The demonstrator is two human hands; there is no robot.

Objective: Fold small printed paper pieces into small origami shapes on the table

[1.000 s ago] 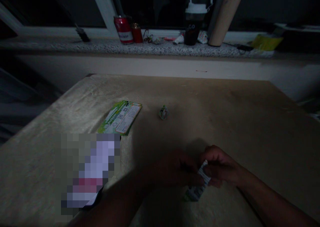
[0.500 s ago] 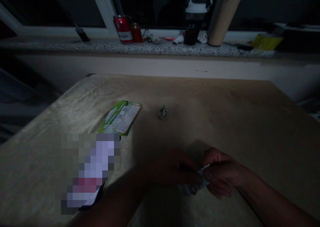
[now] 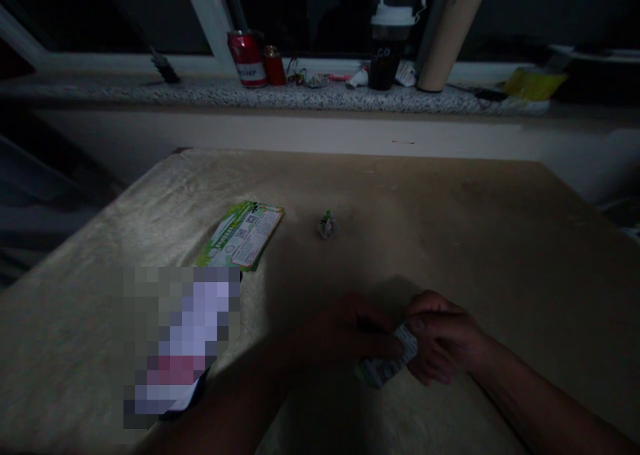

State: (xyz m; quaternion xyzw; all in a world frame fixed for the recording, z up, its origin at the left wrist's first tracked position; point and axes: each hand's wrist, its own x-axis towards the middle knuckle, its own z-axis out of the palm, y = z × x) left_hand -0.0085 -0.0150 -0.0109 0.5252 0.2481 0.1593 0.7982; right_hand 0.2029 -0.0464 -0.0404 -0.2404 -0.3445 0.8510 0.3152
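The scene is dim, palest on the left of the table [image 3: 125, 241] and browner toward the right. A broad shadow [image 3: 310, 281] darkens the near middle, dulling the left hand [image 3: 353, 335]; the right hand [image 3: 445, 341] is slightly brighter. The packet [image 3: 385, 368] looks soft, its print unreadable. Mosaic blocks hide most of the phone [image 3: 200, 328]. The far window [image 3: 310, 15] is nearly black.
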